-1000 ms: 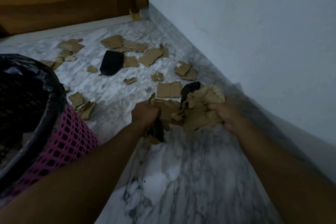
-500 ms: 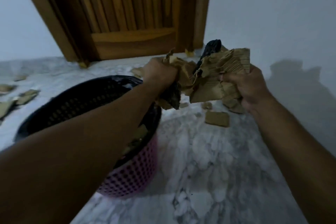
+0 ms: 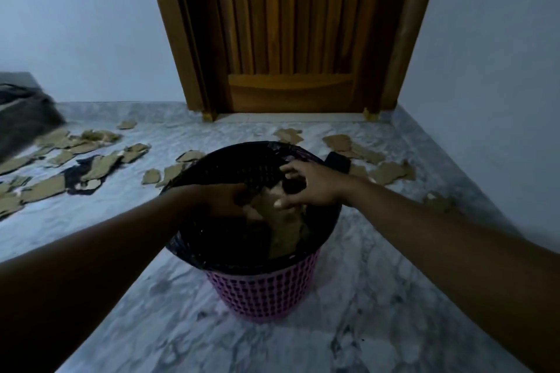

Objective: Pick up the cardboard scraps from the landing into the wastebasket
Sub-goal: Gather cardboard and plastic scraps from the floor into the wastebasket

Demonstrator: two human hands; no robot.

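A pink mesh wastebasket with a black liner stands on the marble landing in front of me. Both my hands are over its mouth. My right hand has its fingers spread and holds nothing. My left hand dips inside the rim, fingers hanging down, with nothing seen in it. A heap of brown cardboard scraps lies inside the basket just below the hands. More cardboard scraps litter the floor at the left, and further cardboard pieces lie behind the basket at the right.
A wooden door closes the far end. A white wall runs along the right side. A black flat object lies behind the basket's right rim. A black piece sits among the left scraps. A dark grey bulk fills the left edge.
Both hands carried a bundle of scraps up from the floor by the wall and over the wastebasket. They have let go, and the bundle now lies inside the basket.
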